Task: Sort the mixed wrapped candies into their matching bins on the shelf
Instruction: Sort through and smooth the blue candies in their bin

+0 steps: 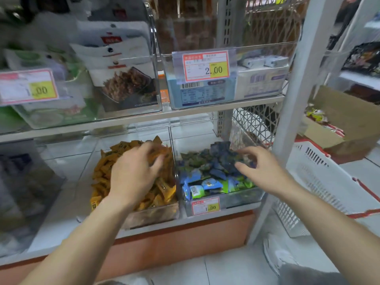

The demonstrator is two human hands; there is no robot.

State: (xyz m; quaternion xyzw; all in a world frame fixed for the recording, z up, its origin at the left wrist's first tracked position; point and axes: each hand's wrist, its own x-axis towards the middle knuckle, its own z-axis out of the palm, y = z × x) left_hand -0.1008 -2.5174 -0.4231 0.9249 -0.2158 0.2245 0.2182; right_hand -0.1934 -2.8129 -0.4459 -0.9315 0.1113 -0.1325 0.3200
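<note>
Two clear bins stand side by side on the lower shelf. The left bin (152, 214) holds a heap of orange wrapped candies (102, 167). The right bin (236, 199) holds blue and green wrapped candies (205, 167) and carries a price tag on its front. My left hand (133, 171) reaches into the orange heap, its blurred fingers and thumb curled round orange wrappers at the top of the pile. My right hand (261, 171) hovers over the back right of the blue and green candies, thumb and fingers spread apart and loosely bent, with nothing clearly held.
A white upright post (287, 120) stands just right of my right hand. Beyond it are a white slatted basket (320, 182) and a cardboard box (349, 120) with mixed candies. Upper shelf bins (263, 93) hold packets. Another clear bin (67, 161) sits left of the orange one.
</note>
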